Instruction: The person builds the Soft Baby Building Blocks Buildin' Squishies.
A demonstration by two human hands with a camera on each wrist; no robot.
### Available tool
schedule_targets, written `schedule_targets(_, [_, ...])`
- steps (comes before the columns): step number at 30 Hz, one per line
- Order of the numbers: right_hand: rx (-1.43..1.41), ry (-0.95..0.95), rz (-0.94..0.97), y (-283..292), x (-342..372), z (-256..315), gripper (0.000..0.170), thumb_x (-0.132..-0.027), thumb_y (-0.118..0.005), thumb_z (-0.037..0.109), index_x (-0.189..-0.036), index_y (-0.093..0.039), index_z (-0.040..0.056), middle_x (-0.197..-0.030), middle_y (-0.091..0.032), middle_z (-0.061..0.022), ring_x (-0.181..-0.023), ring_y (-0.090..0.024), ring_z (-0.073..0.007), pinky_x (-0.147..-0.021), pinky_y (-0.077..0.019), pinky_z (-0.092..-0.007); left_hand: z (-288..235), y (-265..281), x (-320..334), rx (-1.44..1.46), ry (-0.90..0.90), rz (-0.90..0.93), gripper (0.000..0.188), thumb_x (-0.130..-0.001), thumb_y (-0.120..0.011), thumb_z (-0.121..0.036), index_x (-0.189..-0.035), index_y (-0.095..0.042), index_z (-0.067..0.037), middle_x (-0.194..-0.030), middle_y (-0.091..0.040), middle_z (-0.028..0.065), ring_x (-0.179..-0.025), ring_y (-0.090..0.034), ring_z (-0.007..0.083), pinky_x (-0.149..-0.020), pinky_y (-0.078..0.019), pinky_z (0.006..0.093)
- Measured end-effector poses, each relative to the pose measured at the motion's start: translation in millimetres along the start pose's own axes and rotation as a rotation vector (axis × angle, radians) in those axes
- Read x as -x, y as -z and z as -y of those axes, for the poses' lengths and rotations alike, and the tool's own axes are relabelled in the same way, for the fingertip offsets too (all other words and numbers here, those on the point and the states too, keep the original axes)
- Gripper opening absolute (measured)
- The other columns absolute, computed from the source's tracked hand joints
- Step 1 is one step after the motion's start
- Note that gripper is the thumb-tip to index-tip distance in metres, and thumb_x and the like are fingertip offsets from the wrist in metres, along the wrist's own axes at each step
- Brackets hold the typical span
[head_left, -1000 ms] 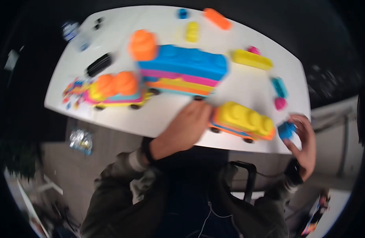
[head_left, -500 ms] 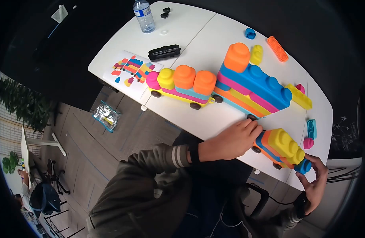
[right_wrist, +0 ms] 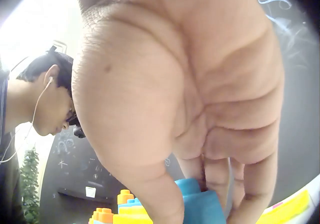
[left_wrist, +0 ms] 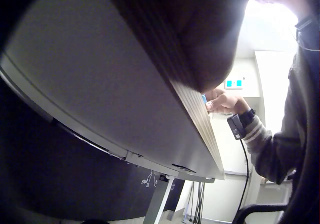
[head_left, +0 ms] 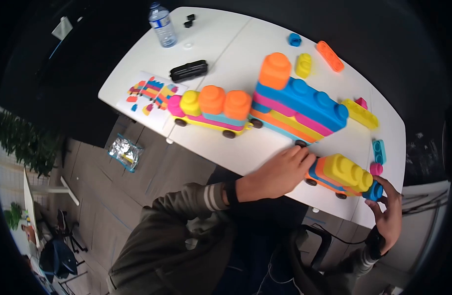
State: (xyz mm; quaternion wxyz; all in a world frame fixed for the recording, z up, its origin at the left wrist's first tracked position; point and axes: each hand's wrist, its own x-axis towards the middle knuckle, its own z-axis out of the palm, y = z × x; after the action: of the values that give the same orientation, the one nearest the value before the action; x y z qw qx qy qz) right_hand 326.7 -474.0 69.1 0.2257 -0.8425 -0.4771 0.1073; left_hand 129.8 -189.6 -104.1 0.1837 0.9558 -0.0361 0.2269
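Note:
In the head view, my right hand pinches a blue block against the right end of a small wheeled car topped with yellow blocks. The right wrist view shows the blue block between thumb and fingers of that hand. My left hand has its fingertips at the left end of the same car, by a wheel of the middle car; what exactly it holds is hidden. The taller middle car, with blue blocks and an orange one on top, stands beside a car with orange blocks.
A picture sheet, a black case and a water bottle lie or stand at the left. Loose pieces, among them an orange one, a yellow one and a teal one, lie along the far and right edge.
The blue block, a little apart from the small car a second ago, is now up against its right end in my right hand. The head view has swung and shifted.

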Motion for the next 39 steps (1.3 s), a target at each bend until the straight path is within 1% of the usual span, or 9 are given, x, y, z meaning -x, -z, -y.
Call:
schedule_targets(6, [-0.025,0.092,0.153,10.3,-17.3,7.0,0.065,-0.09,-0.081,-0.017,-0.151,-0.068,0.0002,-0.146,-0.075,-0.0224,-0.12,-0.076,-0.0458,-0.097,-0.0669,-0.0457,0.7,3.9,-0.7,-0.031,-0.031,0.009,0.029,-0.097,-0.067,-0.006,-0.121,-0.065,0.01,-0.121,-0.062,0.0228,-0.119,-0.063,0.0412,-0.11,-0.0514,0.0496])
schedule_targets(10, [0.135,0.144,0.159,7.9,-19.1,5.8,0.066,-0.091,-0.087,-0.003,-0.152,-0.064,0.005,-0.163,-0.07,-0.0156,-0.155,-0.059,-0.0476,-0.128,-0.0495,-0.0568,-1.4,8.7,-4.3,0.103,0.021,0.012,0.024,-0.1,-0.065,-0.002,-0.12,-0.061,0.011,-0.117,-0.06,0.0257,-0.114,-0.061,0.0462,-0.105,-0.0522,0.0509])
schedule_targets(18, [-0.029,-0.139,0.37,21.3,-39.3,-7.7,0.073,-0.083,-0.099,0.007,-0.15,-0.071,0.0037,-0.163,-0.069,-0.0186,-0.152,-0.065,-0.0403,-0.127,-0.0523,-0.0522,-4.1,15.0,-7.6,0.158,0.065,0.032,0.021,-0.105,-0.065,-0.002,-0.121,-0.058,0.009,-0.117,-0.06,0.0269,-0.112,-0.061,0.0471,-0.101,-0.0517,0.0533])
schedule_targets(21, [-0.315,0.27,0.548,38.4,-67.4,-62.1,0.085,-0.081,-0.104,0.016,-0.158,-0.068,0.004,-0.161,-0.071,-0.0141,-0.142,-0.073,-0.0325,-0.118,-0.0602,-0.0467,-5.6,12.7,-7.5,0.106,0.038,-0.018,0.024,-0.095,-0.065,0.001,-0.117,-0.061,0.007,-0.112,-0.06,0.0214,-0.107,-0.061,0.0392,-0.098,-0.054,0.048])
schedule_targets(23, [-0.383,0.122,0.511,38.6,-95.7,-101.3,0.075,-0.091,-0.098,0.018,-0.159,-0.067,0.0042,-0.161,-0.071,-0.0141,-0.135,-0.076,-0.0339,-0.116,-0.0619,-0.0485,-4.7,14.0,-7.3,0.104,0.043,-0.009,0.022,-0.096,-0.065,0.001,-0.117,-0.06,0.007,-0.113,-0.059,0.0217,-0.108,-0.061,0.0404,-0.099,-0.0536,0.0482])
schedule_targets(25, [-0.213,-0.191,0.206,17.5,-122.0,-100.1,0.076,-0.096,-0.093,0.019,-0.164,-0.062,0.0052,-0.165,-0.067,-0.0151,-0.146,-0.068,-0.0352,-0.123,-0.0571,-0.0488,-3.8,12.9,-7.4,0.123,0.036,-0.018,0.022,-0.097,-0.065,0.001,-0.117,-0.06,0.007,-0.113,-0.059,0.0219,-0.108,-0.061,0.0411,-0.099,-0.0535,0.0486])
schedule_targets(28, [0.309,0.137,-0.137,-28.7,-148.2,-142.2,0.08,-0.096,-0.092,0.018,-0.167,-0.057,0.0053,-0.162,-0.066,-0.0155,-0.152,-0.058,-0.0386,-0.13,-0.05,-0.0482,-2.4,13.0,-6.7,0.17,0.038,-0.01,0.02,-0.102,-0.064,0.0,-0.119,-0.058,0.008,-0.114,-0.059,0.0252,-0.109,-0.06,0.0454,-0.099,-0.0521,0.0521])
schedule_targets(36, [0.225,-0.087,-0.004,-26.9,-153.9,-110.3,0.076,-0.095,-0.094,0.013,-0.164,-0.062,0.0089,-0.149,-0.068,-0.0183,-0.145,-0.058,-0.0388,-0.124,-0.0522,-0.0466,-1.1,10.1,-6.0,0.2,0.024,-0.057,0.017,-0.107,-0.062,-0.001,-0.119,-0.057,0.009,-0.112,-0.059,0.0267,-0.108,-0.06,0.0481,-0.098,-0.0513,0.0545])
schedule_targets(39, [0.364,0.203,-0.227,-34.4,-146.1,-126.1,0.073,-0.094,-0.095,0.012,-0.161,-0.066,0.0128,-0.137,-0.069,-0.0156,-0.136,-0.063,-0.0372,-0.119,-0.0548,-0.0459,-1.2,11.9,-6.5,0.196,0.023,-0.03,0.016,-0.107,-0.062,-0.001,-0.119,-0.058,0.008,-0.111,-0.059,0.0258,-0.107,-0.06,0.0475,-0.097,-0.0516,0.0542])
